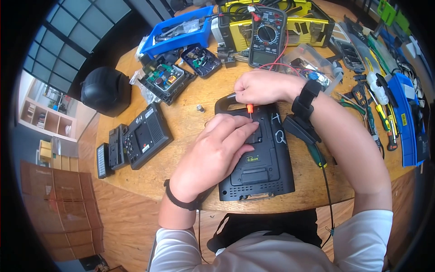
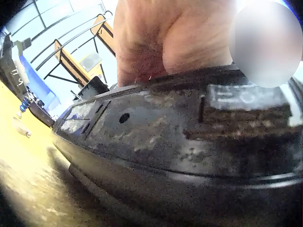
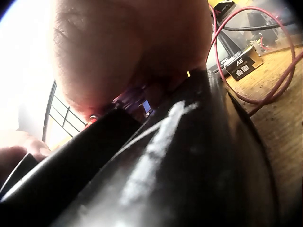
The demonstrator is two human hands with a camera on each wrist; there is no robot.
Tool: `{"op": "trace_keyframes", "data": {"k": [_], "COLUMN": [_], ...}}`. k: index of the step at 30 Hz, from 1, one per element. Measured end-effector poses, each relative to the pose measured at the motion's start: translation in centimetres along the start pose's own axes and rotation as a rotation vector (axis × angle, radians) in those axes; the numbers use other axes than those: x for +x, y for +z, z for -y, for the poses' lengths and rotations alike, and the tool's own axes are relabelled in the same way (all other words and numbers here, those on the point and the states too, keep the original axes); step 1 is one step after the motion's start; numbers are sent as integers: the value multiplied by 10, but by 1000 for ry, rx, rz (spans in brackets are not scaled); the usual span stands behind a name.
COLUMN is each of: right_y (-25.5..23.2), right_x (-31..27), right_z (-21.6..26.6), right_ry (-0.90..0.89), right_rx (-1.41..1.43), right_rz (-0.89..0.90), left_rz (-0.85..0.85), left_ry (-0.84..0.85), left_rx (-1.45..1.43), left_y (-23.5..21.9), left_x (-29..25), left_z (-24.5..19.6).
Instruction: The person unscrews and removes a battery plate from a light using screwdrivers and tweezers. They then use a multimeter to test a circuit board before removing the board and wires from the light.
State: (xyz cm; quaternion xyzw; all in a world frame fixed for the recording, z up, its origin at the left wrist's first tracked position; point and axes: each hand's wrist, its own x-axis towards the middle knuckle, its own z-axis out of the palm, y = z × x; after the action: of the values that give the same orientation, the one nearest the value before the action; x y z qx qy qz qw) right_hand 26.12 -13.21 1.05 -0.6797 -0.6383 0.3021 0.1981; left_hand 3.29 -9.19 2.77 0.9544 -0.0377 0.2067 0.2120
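Note:
A black plastic case (image 1: 253,170) with a carry handle lies on the table, marked with white hand-drawn letters. Over its handle end, my right hand (image 1: 265,87) grips a screwdriver (image 1: 250,109), its orange part showing below the fingers and its thin shaft pointing down at the case. My left hand (image 1: 217,147) rests on the case with fingers extended, the fingertips close beside the shaft's lower end. In the left wrist view the side of the case (image 2: 156,123) fills the foreground under the palm. The right wrist view shows the right palm (image 3: 128,52) close over the case; the screwdriver's tip is hidden.
A similar black unit (image 1: 147,136) and a small metal cylinder (image 1: 200,108) lie to the left. Behind are opened circuit housings (image 1: 165,81), a blue tray (image 1: 176,36), a multimeter (image 1: 266,38) with red leads and a yellow toolbox (image 1: 312,27). Hand tools (image 1: 380,109) crowd the right.

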Motion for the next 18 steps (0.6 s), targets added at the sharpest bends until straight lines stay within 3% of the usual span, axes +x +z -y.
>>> {"op": "trace_keyframes", "data": {"k": [4,6,8,10,18], "right_y": [6,13,7,0,-12], "right_x": [-5,-11,-23,-31,-24], "right_z": [-2,-2,1,12,9], "right_ry": [-2,-203,-237,-302,-269], "right_rx": [69,-18,-100,-280,-275], "right_rz": [-27,-288,-361,-564,-486], "left_rz": [14,9,4,4,-34], "left_ry": [-1,9,34,51,86], "left_rx": [50,141,150,158,5], "left_y": [0,2,2,4,6], "left_x": [-3,-7,-8,-9,-5], "left_z": [-5,-8,-9,-9,-2]}}
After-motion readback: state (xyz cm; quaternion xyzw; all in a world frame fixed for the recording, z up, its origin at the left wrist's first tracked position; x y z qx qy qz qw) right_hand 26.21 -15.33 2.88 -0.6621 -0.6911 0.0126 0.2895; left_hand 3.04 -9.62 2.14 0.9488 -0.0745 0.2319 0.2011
